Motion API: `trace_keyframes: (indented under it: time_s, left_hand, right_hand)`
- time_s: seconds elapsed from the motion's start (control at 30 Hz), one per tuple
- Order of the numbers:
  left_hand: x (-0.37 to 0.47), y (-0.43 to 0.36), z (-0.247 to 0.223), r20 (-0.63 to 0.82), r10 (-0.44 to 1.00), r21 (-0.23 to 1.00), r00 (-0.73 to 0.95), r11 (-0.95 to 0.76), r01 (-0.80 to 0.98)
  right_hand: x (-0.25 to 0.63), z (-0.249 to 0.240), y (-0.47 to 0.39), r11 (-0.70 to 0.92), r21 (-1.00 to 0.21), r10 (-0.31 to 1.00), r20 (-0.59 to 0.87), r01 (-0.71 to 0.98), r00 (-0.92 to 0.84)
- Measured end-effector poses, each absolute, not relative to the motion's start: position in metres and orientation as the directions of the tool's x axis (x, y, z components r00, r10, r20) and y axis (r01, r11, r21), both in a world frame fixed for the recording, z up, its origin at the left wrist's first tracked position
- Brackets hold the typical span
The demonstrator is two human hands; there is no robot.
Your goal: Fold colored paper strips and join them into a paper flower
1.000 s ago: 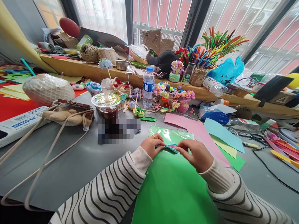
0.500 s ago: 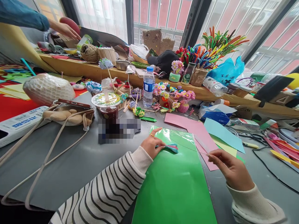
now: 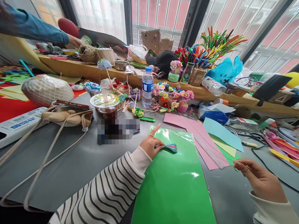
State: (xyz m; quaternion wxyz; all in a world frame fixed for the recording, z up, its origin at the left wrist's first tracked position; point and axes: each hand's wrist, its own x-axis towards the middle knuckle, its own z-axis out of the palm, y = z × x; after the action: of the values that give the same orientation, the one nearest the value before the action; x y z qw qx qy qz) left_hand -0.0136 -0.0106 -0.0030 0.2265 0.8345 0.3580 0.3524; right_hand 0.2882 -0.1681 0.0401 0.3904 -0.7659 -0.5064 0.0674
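Note:
My left hand (image 3: 151,144) pinches one end of a small fanned bundle of teal and pink strips (image 3: 171,147), with its index finger stretched out. It rests over the upper part of a glossy green sheet (image 3: 175,183) in a clear sleeve. Off to the right, my right hand (image 3: 259,177) holds a thin dark thread (image 3: 219,151) between thumb and fingertips. The thread runs up and left across the pink paper (image 3: 196,132). Whether it is thread or fine wire, I cannot tell, and its far end is hard to see.
A lidded drink cup (image 3: 105,104) and a water bottle (image 3: 147,88) stand beyond my left hand. Blue paper (image 3: 223,135) and scissors (image 3: 255,136) lie to the right. Crafts crowd the wooden ledge (image 3: 130,77). Another person's sleeved arm (image 3: 37,26) reaches over the ledge at upper left.
My right hand has moved right and slightly down, drawing the thread farther out. My left hand stays on the bundle. The other person's hand has shifted right and lower on the ledge.

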Motion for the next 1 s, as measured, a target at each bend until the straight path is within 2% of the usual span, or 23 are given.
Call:
trace_keyframes:
  time_s: [0.13, 0.23, 0.3, 0.4, 0.43, 0.5, 0.6, 0.67, 0.83, 1.0]
  left_hand:
    - [-0.013, -0.011, 0.000, 0.392, 0.773, 0.648, 0.499, -0.617, 0.446]
    - [-0.014, -0.012, 0.004, 0.376, 0.767, 0.639, 0.521, -0.621, 0.454]
    - [-0.014, -0.013, 0.006, 0.362, 0.767, 0.633, 0.530, -0.619, 0.465]
    - [-0.014, -0.014, 0.008, 0.324, 0.780, 0.634, 0.535, -0.599, 0.489]
    - [-0.014, -0.014, 0.009, 0.312, 0.785, 0.636, 0.535, -0.591, 0.496]
    - [-0.014, -0.014, 0.009, 0.296, 0.791, 0.638, 0.535, -0.580, 0.506]
    - [-0.014, -0.013, 0.008, 0.297, 0.792, 0.639, 0.534, -0.580, 0.505]
    - [-0.014, -0.013, 0.008, 0.313, 0.786, 0.636, 0.533, -0.590, 0.497]
    - [-0.014, -0.013, 0.007, 0.341, 0.774, 0.626, 0.534, -0.611, 0.485]
    - [-0.014, -0.013, 0.006, 0.361, 0.762, 0.614, 0.537, -0.628, 0.478]
  right_hand:
    - [0.304, 0.029, -0.166, -0.199, -0.427, 0.829, 0.406, 0.882, 0.384]
    - [0.320, 0.022, -0.160, -0.239, -0.307, 0.843, 0.404, 0.921, 0.354]
    - [0.327, 0.021, -0.154, -0.221, -0.237, 0.882, 0.366, 0.946, 0.297]
    - [0.321, 0.029, -0.140, -0.176, -0.075, 0.868, 0.459, 0.982, 0.190]
    - [0.312, 0.032, -0.133, -0.131, -0.060, 0.853, 0.502, 0.990, 0.143]
    - [0.288, 0.038, -0.120, 0.044, -0.077, 0.847, 0.532, 0.996, 0.003]
    - [0.242, 0.040, -0.096, 0.328, -0.178, 0.863, 0.456, 0.928, -0.217]
    - [0.214, 0.037, -0.082, 0.413, -0.210, 0.863, 0.400, 0.886, -0.308]
    - [0.176, 0.028, -0.056, 0.484, -0.235, 0.862, 0.295, 0.843, -0.413]
    - [0.170, 0.023, -0.050, 0.489, -0.286, 0.866, 0.268, 0.824, -0.421]
